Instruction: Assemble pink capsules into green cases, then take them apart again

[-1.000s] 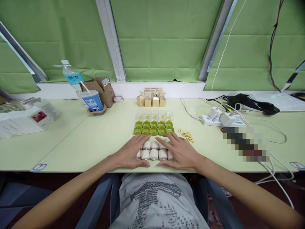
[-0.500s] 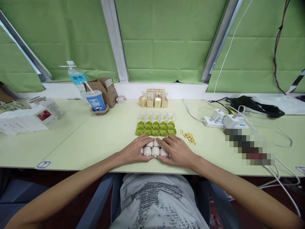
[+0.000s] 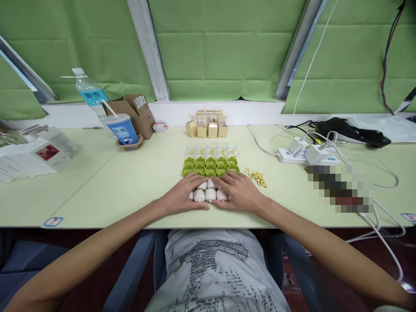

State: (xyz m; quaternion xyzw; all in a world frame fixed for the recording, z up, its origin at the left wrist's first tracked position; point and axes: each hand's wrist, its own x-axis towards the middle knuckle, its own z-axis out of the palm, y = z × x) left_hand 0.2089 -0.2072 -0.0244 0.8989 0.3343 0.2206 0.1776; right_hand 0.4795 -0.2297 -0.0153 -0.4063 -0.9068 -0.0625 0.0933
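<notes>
Several small white rounded pieces [image 3: 210,194] are packed in rows on the table right in front of me. My left hand [image 3: 183,193] curves around their left side, thumb along the near edge and fingers over the far row. From the right, my right hand [image 3: 242,192] cups the same group, its fingers lying partly over the pieces. Both hands hide the outer pieces. Just beyond my fingertips stand two rows of green scalloped cups [image 3: 211,163], and behind them a row of clear cups [image 3: 212,150] with yellow marks. Yellow loop-like pieces [image 3: 258,177] lie in a small pile beyond my right hand.
Small open cardboard boxes [image 3: 212,129] stand by the wall. To the left are a blue drink cup [image 3: 125,130], a brown carton [image 3: 141,117], a water bottle [image 3: 92,93] and white boxes [image 3: 48,151]. A power strip [image 3: 292,156] with cables sits at the right.
The view has shifted slightly, so the table and its things appear higher in the picture. My hands stay around the white pieces, with little visible movement.
</notes>
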